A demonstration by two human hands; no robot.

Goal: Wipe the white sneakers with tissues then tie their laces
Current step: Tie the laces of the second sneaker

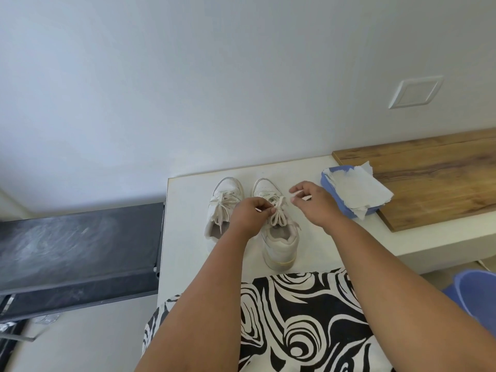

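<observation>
In the head view, two white sneakers stand side by side near the far edge of the surface (188, 237). The left sneaker (224, 208) already carries a tied bow. On the right sneaker (277, 232) loops are formed but the knot looks unfinished: the left hand (251, 213) pinches the laces (277, 218) there, and the right hand (314, 202) pinches a lace end pulled aside. The tissues (357, 189) lie at the surface's right edge; wiping seems over.
</observation>
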